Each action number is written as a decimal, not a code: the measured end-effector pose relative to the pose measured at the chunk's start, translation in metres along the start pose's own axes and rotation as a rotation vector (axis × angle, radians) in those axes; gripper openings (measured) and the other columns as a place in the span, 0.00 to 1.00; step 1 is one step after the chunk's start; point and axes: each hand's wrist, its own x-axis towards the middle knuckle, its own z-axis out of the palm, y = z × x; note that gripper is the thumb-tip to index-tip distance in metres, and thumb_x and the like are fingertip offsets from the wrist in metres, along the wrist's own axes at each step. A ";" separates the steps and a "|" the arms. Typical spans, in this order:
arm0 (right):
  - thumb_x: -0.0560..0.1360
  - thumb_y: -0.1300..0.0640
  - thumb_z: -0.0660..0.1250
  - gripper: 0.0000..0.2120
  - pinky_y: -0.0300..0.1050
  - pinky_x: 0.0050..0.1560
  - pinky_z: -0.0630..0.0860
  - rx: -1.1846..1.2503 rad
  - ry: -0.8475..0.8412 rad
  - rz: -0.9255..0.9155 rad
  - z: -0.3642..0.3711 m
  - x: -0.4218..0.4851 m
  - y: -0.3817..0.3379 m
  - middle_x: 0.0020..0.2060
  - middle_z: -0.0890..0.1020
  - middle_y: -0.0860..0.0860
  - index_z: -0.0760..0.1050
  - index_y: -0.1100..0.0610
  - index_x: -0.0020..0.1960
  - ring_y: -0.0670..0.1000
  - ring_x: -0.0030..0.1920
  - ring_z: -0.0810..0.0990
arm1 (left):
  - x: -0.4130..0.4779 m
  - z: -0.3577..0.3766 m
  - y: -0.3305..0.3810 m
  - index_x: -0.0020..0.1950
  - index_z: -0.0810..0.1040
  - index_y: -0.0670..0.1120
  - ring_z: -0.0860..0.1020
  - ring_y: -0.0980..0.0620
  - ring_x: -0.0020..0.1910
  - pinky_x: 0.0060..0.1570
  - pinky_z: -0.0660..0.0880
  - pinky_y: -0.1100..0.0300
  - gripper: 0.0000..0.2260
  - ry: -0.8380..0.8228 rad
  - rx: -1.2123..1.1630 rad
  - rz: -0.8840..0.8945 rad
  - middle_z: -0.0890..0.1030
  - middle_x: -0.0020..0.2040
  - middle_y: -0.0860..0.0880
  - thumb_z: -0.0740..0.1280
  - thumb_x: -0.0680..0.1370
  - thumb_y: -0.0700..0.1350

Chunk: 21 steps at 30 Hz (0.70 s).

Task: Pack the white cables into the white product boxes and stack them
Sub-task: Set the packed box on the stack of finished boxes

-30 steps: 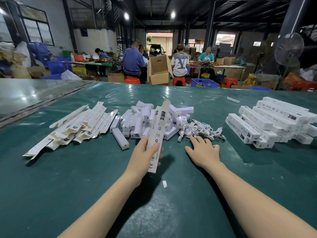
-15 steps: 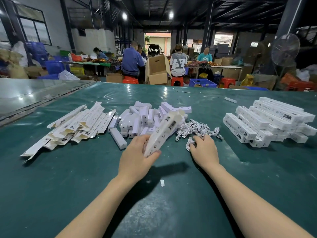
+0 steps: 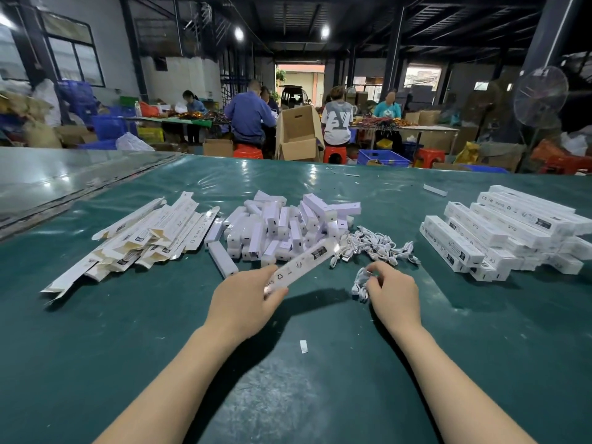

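Box in one hand, cable in the other, ready for loading.

Head view: my left hand [image 3: 246, 302] curls round the near end of a long white product box [image 3: 301, 264]. Its far end is tilted toward the cable pile [image 3: 378, 245], I think to present its opening. My right hand [image 3: 392, 293], just in front of that pile, pinches one coiled white cable [image 3: 360, 283]. Packed boxes [image 3: 499, 232] sit stacked well right of the pile.
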 end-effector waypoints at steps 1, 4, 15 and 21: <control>0.73 0.62 0.64 0.07 0.44 0.39 0.65 0.027 0.005 0.002 -0.001 0.000 0.002 0.41 0.78 0.53 0.79 0.55 0.47 0.55 0.40 0.74 | 0.000 0.001 0.000 0.51 0.76 0.53 0.76 0.49 0.45 0.43 0.70 0.58 0.12 -0.022 0.067 -0.002 0.80 0.42 0.53 0.59 0.74 0.55; 0.72 0.61 0.67 0.04 0.43 0.42 0.68 0.105 -0.066 0.001 -0.003 0.002 0.006 0.48 0.69 0.48 0.78 0.53 0.43 0.51 0.40 0.73 | 0.000 0.002 -0.001 0.52 0.78 0.56 0.75 0.53 0.50 0.51 0.64 0.59 0.19 -0.052 0.183 -0.033 0.80 0.47 0.56 0.55 0.67 0.58; 0.73 0.66 0.63 0.12 0.42 0.35 0.71 0.645 -0.005 0.136 -0.007 0.004 0.003 0.40 0.80 0.55 0.65 0.55 0.36 0.51 0.33 0.75 | -0.004 0.003 0.006 0.60 0.76 0.58 0.76 0.55 0.57 0.53 0.69 0.61 0.15 -0.087 -0.030 0.003 0.80 0.56 0.60 0.66 0.74 0.53; 0.74 0.69 0.64 0.14 0.33 0.18 0.62 0.902 0.020 0.200 -0.013 0.003 0.002 0.30 0.73 0.56 0.64 0.56 0.36 0.43 0.19 0.68 | -0.003 0.010 0.005 0.63 0.74 0.54 0.75 0.55 0.57 0.54 0.67 0.61 0.17 -0.096 -0.037 0.007 0.78 0.58 0.57 0.66 0.74 0.51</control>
